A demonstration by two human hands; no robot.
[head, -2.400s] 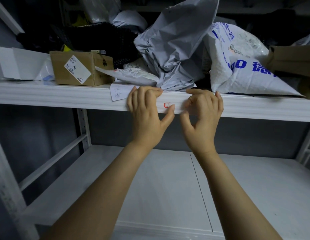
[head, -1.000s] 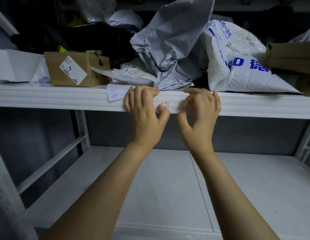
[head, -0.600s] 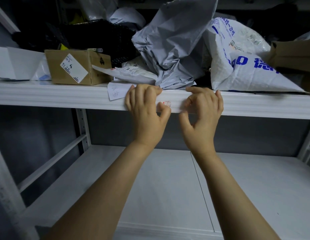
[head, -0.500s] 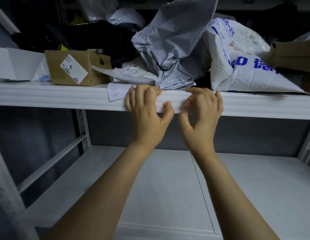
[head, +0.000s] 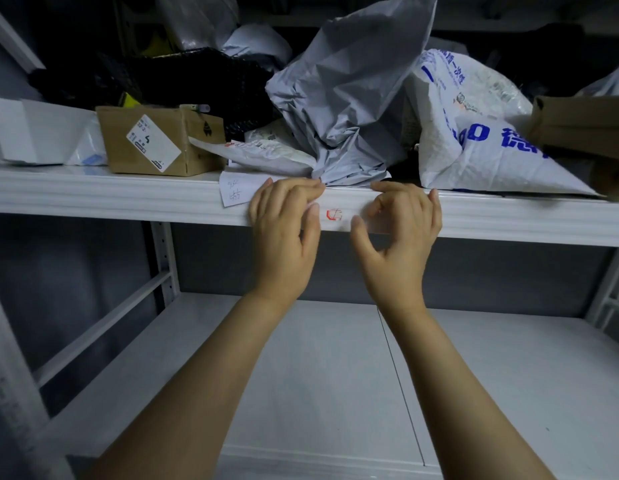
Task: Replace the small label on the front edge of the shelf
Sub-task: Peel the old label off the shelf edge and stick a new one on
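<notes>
A small white label with a red mark (head: 334, 214) is stuck on the front edge of the white shelf (head: 128, 199). My left hand (head: 284, 230) rests just left of it, fingers curled over the shelf's top edge, thumb tip touching the label's left end. My right hand (head: 401, 230) mirrors it on the right, fingers over the edge, thumb below and right of the red mark. A faint translucent strip seems to lie under the right thumb. Neither hand carries a loose object.
A handwritten paper note (head: 234, 192) hangs over the edge beside my left hand. The shelf holds a cardboard box (head: 155, 140), a grey mailer bag (head: 349, 98), a white bag with blue print (head: 481, 140) and another brown box (head: 578, 123). A lower shelf (head: 335, 375) lies below.
My left thumb has slid off the label toward the left, so the red mark now shows fully between the two hands. The right hand has barely moved.
</notes>
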